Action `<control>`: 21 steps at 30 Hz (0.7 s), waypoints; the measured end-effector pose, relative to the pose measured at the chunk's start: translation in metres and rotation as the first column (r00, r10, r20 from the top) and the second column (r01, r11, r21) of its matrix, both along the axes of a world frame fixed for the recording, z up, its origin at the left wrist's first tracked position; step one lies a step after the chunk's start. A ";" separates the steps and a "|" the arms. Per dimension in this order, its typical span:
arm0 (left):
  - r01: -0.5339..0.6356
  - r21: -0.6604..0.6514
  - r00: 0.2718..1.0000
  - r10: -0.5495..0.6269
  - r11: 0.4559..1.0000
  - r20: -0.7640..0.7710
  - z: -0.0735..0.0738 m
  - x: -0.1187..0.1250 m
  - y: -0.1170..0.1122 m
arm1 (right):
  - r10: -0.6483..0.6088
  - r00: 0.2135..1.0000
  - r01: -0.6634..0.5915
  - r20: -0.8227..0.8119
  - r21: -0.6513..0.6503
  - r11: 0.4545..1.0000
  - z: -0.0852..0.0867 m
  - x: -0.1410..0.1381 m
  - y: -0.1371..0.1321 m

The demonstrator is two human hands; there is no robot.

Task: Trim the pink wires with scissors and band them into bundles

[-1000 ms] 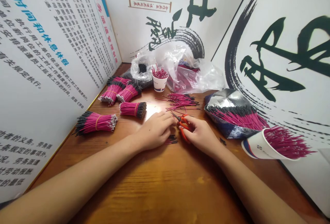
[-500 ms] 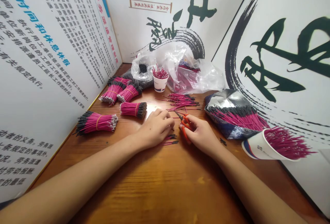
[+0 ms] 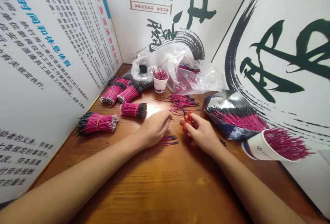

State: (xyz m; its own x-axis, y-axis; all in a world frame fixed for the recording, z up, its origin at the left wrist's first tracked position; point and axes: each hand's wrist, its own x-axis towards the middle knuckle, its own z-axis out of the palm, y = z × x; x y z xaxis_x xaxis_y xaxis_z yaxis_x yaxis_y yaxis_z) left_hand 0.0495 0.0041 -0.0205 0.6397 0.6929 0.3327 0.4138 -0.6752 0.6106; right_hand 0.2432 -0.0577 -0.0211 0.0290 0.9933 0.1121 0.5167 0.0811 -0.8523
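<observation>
My right hand (image 3: 202, 131) is closed around the orange handles of small scissors (image 3: 187, 122), whose dark blades point up and away over the table. My left hand (image 3: 156, 127) is closed, thumb and fingers pressed together; a tiny dark tip shows at the fingertips, too small to name. Several magenta wires (image 3: 167, 143) with black ends lie under and beside its palm. Just beyond both hands is a loose pile of magenta wires (image 3: 182, 100), with a few strays close to the scissor tips.
Banded wire bundles (image 3: 98, 122) lie at left. A paper cup of wires (image 3: 160, 86) stands at the back, beside clear plastic bags (image 3: 208, 76). At right are an open foil bag of wires (image 3: 229, 127) and a tipped paper cup (image 3: 257, 145). Printed panels surround the wooden table (image 3: 165, 186).
The scissors have turned more upright and shifted slightly right, away from my left hand. My left fingers have drawn closer together, and the wires beneath that hand show more.
</observation>
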 end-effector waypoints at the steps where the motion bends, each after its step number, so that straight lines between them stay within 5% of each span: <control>1: 0.001 -0.003 0.999 -0.001 1.000 0.041 -0.001 -0.001 0.001 | 0.011 1.000 -0.011 0.001 0.003 1.000 0.002 -0.002 -0.001; 10: -0.049 -0.145 0.919 0.101 0.988 0.380 -0.008 -0.001 0.001 | 0.180 0.983 -0.180 0.041 -0.021 0.984 0.014 -0.012 -0.012; 21: -0.049 -0.107 0.919 0.087 0.993 0.384 -0.002 -0.003 -0.001 | 0.251 0.968 -0.250 0.015 -0.050 0.967 0.013 -0.016 -0.014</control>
